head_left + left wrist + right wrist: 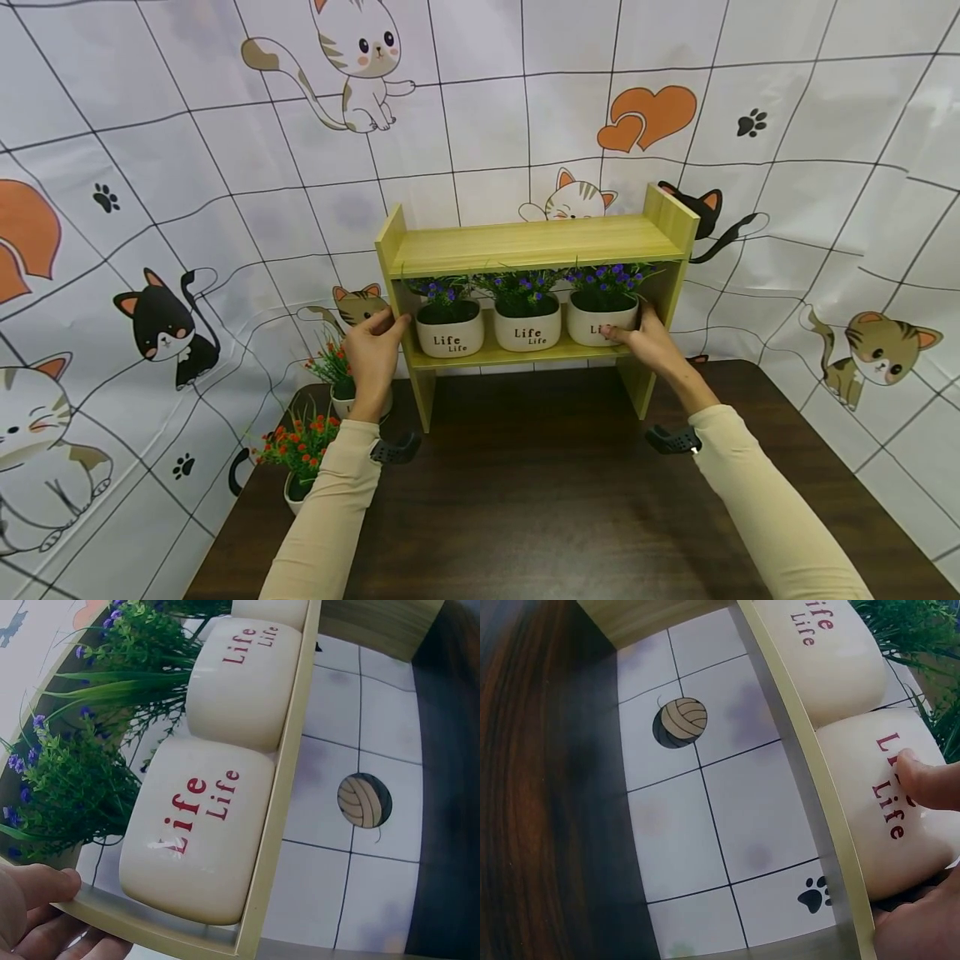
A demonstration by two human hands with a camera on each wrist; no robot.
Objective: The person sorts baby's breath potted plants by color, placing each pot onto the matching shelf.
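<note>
A light wooden shelf (pixel 525 243) with two boards stands at the back of the dark table. On its lower board three white pots with "Life" lettering hold purple-flowered plants: a left pot (pixel 450 337), a middle pot (pixel 527 323) and a right pot (pixel 583 315). My left hand (pixel 372 357) pinches the shelf's left side panel, the thumb (pixel 51 886) on the inner side and the fingers outside. My right hand (pixel 654 343) grips the right pot, its thumb (pixel 928 778) across the lettering on the front. The other fingers go round the pot's side and are partly hidden.
Two white pots with red-orange flowers stand at the table's left: a rear one (pixel 341 406) partly behind my left hand and a nearer one (pixel 298 450) beside my left sleeve. The dark wooden table (pixel 540 500) meets a white tiled-pattern wall sheet (pixel 487 92) with cat drawings.
</note>
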